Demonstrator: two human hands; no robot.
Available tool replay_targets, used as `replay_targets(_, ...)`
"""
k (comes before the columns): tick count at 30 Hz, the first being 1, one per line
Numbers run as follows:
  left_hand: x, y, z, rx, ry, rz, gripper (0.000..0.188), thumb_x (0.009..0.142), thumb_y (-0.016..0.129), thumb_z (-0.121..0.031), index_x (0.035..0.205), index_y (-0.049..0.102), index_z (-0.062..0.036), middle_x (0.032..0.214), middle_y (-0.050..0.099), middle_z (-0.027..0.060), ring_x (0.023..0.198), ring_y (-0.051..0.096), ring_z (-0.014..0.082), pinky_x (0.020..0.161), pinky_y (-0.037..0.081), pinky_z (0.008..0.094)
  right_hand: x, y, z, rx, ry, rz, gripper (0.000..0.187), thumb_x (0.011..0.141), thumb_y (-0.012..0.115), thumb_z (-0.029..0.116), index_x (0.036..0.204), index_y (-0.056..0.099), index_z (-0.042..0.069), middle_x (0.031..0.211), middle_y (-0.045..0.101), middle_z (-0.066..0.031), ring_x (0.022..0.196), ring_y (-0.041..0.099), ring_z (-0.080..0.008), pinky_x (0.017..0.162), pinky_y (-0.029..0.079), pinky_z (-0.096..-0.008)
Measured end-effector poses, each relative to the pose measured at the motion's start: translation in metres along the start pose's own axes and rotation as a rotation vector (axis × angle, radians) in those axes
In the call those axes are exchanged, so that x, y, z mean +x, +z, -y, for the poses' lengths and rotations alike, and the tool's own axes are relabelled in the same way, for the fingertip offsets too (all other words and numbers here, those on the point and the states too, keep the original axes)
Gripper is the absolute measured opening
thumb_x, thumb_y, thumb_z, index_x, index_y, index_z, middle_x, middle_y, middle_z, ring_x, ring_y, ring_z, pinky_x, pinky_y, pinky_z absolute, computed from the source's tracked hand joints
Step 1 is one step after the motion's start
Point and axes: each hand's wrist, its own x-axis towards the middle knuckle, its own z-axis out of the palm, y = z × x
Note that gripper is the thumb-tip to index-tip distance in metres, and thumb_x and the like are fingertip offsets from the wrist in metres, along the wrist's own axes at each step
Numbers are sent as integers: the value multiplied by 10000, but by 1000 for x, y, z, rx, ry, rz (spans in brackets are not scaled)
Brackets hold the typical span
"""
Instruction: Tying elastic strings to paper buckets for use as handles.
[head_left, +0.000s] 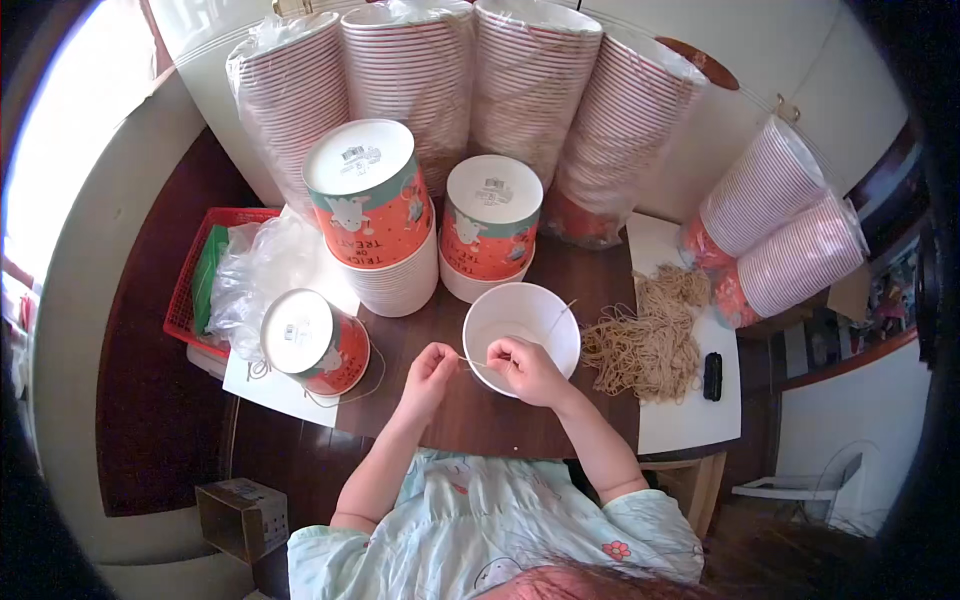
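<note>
A white paper bucket (515,312) stands upright, mouth up, on the brown table in front of me. Its inside looks white, and a piece of cord (562,314) runs over its far right rim. My left hand (432,372) is closed in a pinch just left of the bucket. Over the near rim, my right hand (527,370) pinches too. A thin tan cord stretches between the fingers of both hands. To the left, an upside-down orange bucket (345,355) has a loop of cord hanging from its side. A tangled heap of tan cords (655,335) lies right of the white bucket.
Two upside-down stacks of orange printed buckets (372,235) (490,235) stand beyond my hands. Tall plastic-wrapped bucket stacks (410,90) line the back, with more wrapped stacks (790,240) at right. A red basket (185,290) with plastic bags sits left. A small black object (712,377) lies right.
</note>
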Motion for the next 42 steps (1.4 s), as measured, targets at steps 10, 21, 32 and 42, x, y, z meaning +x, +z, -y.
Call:
replay_targets(10,-3,8,4,67,71,-26,59,897,483,-110,867,484,-59,754,466,-50,666,420,29,588,346,163,-2,7,-13,455,86,170,83,867,493,66,793,474,32,743,444,37,697,405,-35,609,370,-192)
replay_targets(21,-20,24,-38,717,648,-161,155,718,653,-61,850,577,-35,829,545,71,762,531,182,666,432,267,8,-8,10,148,-23,83,68,856,526,74,818,503,23,754,477,18,676,421,-42,591,377,-203)
replay_targets(32,-18,31,-55,978,781,-52,120,674,681,-61,743,584,-44,812,563,72,768,521,253,656,440,334,13,-2,14,272,-56,9,182,821,546,21,978,458,45,778,543,-24,717,528,-90,655,439,-239)
replay_targets(42,-13,15,-39,935,684,-19,134,681,680,-55,748,567,-32,875,551,88,872,525,259,725,441,336,10,-8,26,435,-137,-58,212,806,587,34,954,436,56,831,513,-16,777,503,-80,711,420,-231)
